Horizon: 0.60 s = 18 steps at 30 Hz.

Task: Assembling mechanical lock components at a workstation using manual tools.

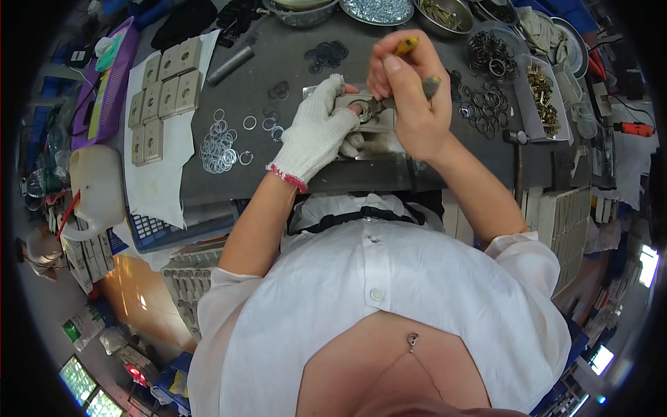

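Observation:
My left hand [314, 131], in a white knitted glove with bare fingertips, is closed on the left side of a light grey rectangular plate [380, 124] at the table's front edge. A ring [363, 112] shows around the plate's round hole, partly covered by my fingers. My bare right hand [421, 104] is wrapped round a pair of pliers with yellow and dark handles [407, 46]. The pliers' tips reach down to the ring, next to my left fingertips. Beneath the plate lies a shiny metal sheet [382, 146].
Finished-looking grey plates [162, 96] lie stacked on white paper at the left. Loose silver rings [219, 147] and dark rings [486, 110] flank my hands. A box of brass-coloured parts [544, 101] stands at right, several bowls [377, 10] at the back, a metal rod [231, 65] at the back left.

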### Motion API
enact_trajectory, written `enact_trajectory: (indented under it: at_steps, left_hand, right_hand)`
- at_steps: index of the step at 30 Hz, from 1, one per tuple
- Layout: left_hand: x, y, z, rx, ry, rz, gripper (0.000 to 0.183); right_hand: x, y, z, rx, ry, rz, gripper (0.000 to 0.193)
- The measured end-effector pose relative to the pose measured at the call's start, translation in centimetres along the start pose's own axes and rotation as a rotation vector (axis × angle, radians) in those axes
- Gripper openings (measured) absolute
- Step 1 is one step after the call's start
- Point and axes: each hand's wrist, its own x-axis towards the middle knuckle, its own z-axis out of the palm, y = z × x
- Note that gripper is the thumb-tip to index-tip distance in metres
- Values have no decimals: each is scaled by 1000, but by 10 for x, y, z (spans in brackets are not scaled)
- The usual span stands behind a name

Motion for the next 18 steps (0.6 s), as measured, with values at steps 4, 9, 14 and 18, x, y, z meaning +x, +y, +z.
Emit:
enact_trajectory:
  at_steps: [4,9,14,18]
  left_hand:
    - [-4,4,-4,-31,-62,-72,32]
    - [1,4,0,-26,-40,-25,33]
    - [11,1,-25,425,128,104,41]
    - [44,25,-96,1236,574,385,39]
  right_hand:
    - [5,-26,6,-89,-8,-50,14]
    - [3,11,-9,45,-14,-50,13]
    - [-10,-33,-33,-193,90,58,18]
    - [-52,-52,-108,-916,292,5,28]
